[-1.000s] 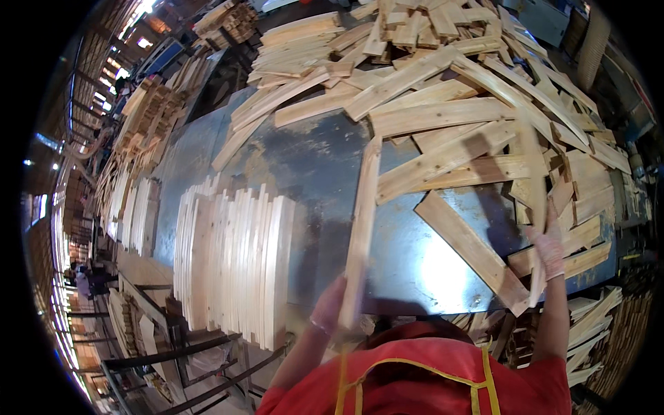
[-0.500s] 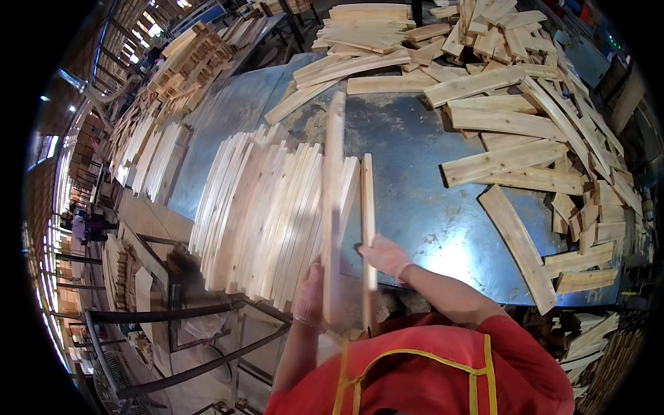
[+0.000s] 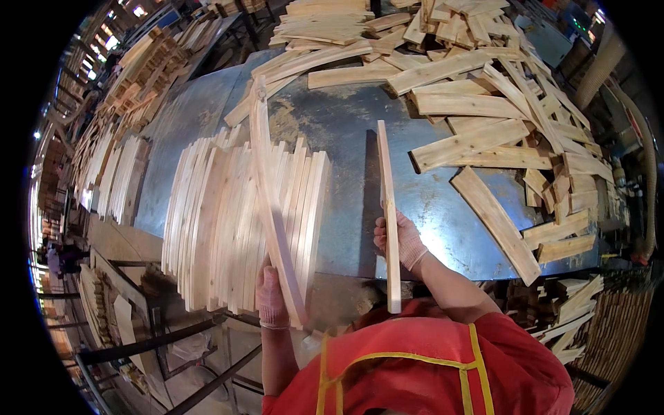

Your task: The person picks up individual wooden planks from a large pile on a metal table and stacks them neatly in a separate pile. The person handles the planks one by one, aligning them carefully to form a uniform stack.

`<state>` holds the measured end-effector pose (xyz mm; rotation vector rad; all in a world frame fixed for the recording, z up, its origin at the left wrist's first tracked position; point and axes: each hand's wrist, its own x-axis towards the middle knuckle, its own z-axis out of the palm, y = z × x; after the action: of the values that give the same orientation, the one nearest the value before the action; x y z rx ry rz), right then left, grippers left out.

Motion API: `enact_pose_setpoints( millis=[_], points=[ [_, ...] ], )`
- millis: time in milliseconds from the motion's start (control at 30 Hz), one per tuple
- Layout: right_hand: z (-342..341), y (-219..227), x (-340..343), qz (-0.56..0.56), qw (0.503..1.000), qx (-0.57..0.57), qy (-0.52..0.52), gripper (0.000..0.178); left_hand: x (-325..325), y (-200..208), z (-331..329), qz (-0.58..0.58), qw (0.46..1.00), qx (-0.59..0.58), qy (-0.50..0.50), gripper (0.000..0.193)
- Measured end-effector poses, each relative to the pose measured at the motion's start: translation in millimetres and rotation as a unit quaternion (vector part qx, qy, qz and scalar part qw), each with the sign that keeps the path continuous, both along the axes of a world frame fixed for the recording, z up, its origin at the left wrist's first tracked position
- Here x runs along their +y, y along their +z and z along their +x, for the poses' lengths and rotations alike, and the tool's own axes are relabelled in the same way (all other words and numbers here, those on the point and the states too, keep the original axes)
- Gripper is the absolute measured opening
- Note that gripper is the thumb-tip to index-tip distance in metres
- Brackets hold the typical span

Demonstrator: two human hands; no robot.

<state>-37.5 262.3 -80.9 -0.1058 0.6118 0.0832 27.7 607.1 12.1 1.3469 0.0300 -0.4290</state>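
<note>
Left hand (image 3: 272,296) gripping long pale-wood plank (image 3: 265,180) over tight row of pale-wood boards (image 3: 214,228); right hand (image 3: 408,240) pinching narrow pale-wood stick (image 3: 386,176) by blue-grey metal surface (image 3: 339,131). Many boards already lined up; both held pieces unplaced; jumbled loose wooden planks (image 3: 470,144) left at right.

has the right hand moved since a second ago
Yes, leftward: the right hand was to the right of the slanted board lying on the table, and is now to the left of that slanted board.
</note>
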Motion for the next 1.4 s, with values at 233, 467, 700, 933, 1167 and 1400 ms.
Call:
enact_pose_setpoints(
  millis=[233, 467, 700, 933, 1167, 1400],
  points=[
    [10.3, -3.1, 35.2, -0.264, 0.964, -0.002, -0.005, 0.045, -3.5, 18.9, -2.5, 0.033, 0.999, 0.012, 0.021, 0.070],
    [34.3, 4.6, 107.0, -0.653, 0.724, 0.047, 0.219, 0.068, -20.2, 18.5, 10.4, 0.038, 0.996, -0.085, -0.014, 0.068],
    [-20.4, 1.9, 13.4, -0.196, 0.973, -0.097, 0.077, 0.068, -92.5, 32.6, 11.5, 0.101, 0.992, -0.054, -0.050, 0.055],
    [-64.1, 17.8, -86.3, -0.067, 0.975, -0.210, 0.015, 0.074, -176.1, -51.3, 11.6, 0.431, 0.842, -0.303, -0.114, 0.046],
    [-54.8, 46.0, -125.8, -0.109, 0.958, -0.258, -0.062, 0.072, -228.0, 46.4, -70.2, 0.343, 0.802, -0.229, -0.433, 0.062],
    [-55.4, 100.0, -66.2, -0.435, 0.883, -0.075, 0.158, 0.081, -227.3, 15.7, -61.3, 0.506, 0.681, -0.488, -0.205, 0.061]
  ],
)
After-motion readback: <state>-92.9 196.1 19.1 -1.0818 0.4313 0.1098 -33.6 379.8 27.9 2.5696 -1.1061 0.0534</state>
